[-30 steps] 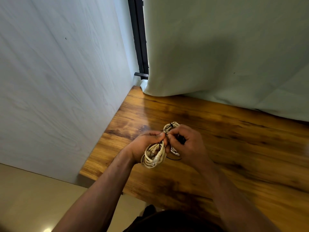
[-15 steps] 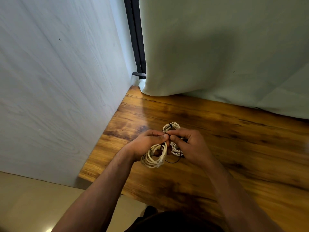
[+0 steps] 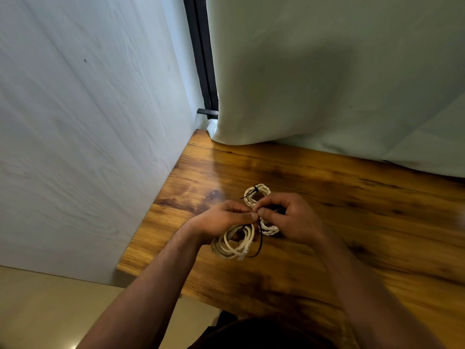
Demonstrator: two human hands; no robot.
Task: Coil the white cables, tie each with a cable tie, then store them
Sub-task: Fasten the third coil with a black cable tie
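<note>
in the lower middle of the frame the two hands meet fingertip to fingertip above the wooden table [image 3: 352,197]. the left hand [image 3: 224,220] has its fingers curled round a coiled white cable [image 3: 234,244], whose loops hang below the palm with a plug end showing at the bottom of the bundle. the right hand [image 3: 294,220] is closed in a pinch, thumb and forefinger pressed on a black cable tie [image 3: 260,241] that runs down from the fingertips and curves in a thin loop beside the coil.

just behind the hands, toward the centre of the frame, lies a braided white coil [image 3: 259,195]. a short black tie [image 3: 256,189] is cinched at its top, and its lower loop shows under the right hand's fingers. whether those fingers touch it cannot be told.

a pale curtain [image 3: 327,71] fills the upper right and drapes onto the table's far edge. a light wood-grain wall [image 3: 75,122] covers the left, a black frame [image 3: 201,59] stands between the two, and beige floor [image 3: 50,311] shows at the lower left.
</note>
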